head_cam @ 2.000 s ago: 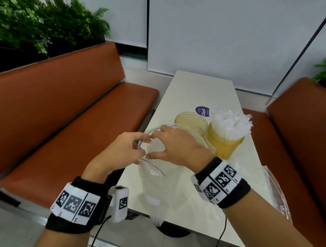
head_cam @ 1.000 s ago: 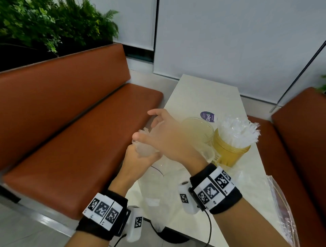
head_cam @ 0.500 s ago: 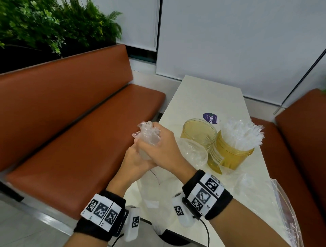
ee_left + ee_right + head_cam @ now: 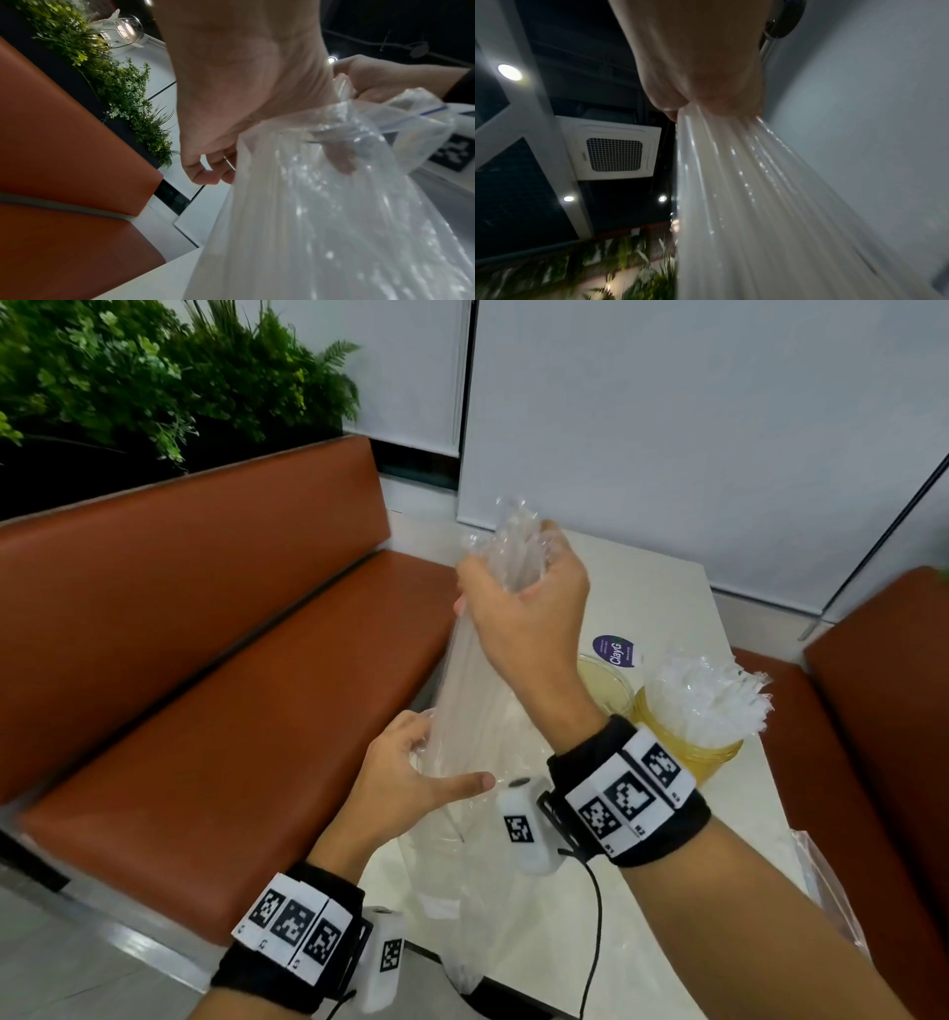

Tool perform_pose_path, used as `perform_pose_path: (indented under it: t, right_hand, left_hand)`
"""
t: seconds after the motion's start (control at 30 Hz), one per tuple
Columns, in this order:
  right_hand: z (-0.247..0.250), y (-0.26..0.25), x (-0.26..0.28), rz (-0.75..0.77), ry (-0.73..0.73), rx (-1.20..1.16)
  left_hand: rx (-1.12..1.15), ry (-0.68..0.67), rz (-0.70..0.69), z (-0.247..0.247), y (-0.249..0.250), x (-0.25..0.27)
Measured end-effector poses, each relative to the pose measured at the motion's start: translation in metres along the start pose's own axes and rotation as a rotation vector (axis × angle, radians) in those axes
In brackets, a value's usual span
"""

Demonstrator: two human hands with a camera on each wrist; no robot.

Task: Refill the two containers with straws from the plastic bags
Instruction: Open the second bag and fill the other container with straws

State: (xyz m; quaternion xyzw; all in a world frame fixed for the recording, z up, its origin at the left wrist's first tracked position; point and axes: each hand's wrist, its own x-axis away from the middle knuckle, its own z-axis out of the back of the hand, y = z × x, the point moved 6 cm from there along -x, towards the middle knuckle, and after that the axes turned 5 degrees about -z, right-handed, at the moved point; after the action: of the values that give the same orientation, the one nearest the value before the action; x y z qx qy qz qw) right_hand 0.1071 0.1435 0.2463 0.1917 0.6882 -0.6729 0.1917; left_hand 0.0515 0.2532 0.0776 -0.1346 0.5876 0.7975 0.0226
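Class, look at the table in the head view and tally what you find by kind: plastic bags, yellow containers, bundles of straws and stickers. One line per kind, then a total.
Plastic bags: 2 (held bag, flat bag)
Yellow containers: 2 (empty container, filled container)
Straw bundles: 2 (lifted bundle, bundle in container)
Stickers: 1 (purple sticker)
Total: 7

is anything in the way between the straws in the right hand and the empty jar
Partly. The right hand grips the straw bundle whose lower ends still sit inside the plastic bag, which the left hand holds at its mouth. The empty container lies behind the right forearm, its mouth uncovered.
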Motion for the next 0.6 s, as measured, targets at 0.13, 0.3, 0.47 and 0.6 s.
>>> perform_pose_path:
  t: [0.13, 0.3, 0.47, 0.6]
  right_hand:
    - [0.016, -0.021, -0.027, 0.024, 0.107, 0.004]
    - [0.034, -0.033, -0.058, -0.049, 0.161, -0.145]
    - [0.065, -0.064, -0.089, -0.031, 0.220, -0.267]
    - [0.096, -0.087, -0.115, 0.070, 0.251, -0.299]
  left_hand:
    - [0.041, -0.018, 0.008, 0.003, -0.005, -0.002]
    - [0.016, -0.007, 0.029, 0.002, -0.016, -0.005]
    - [-0.051, 0.009, 0.031, 0.002, -0.022, -0.010]
    - [-0.031, 0.029, 0.024, 0.004, -0.025, -0.011]
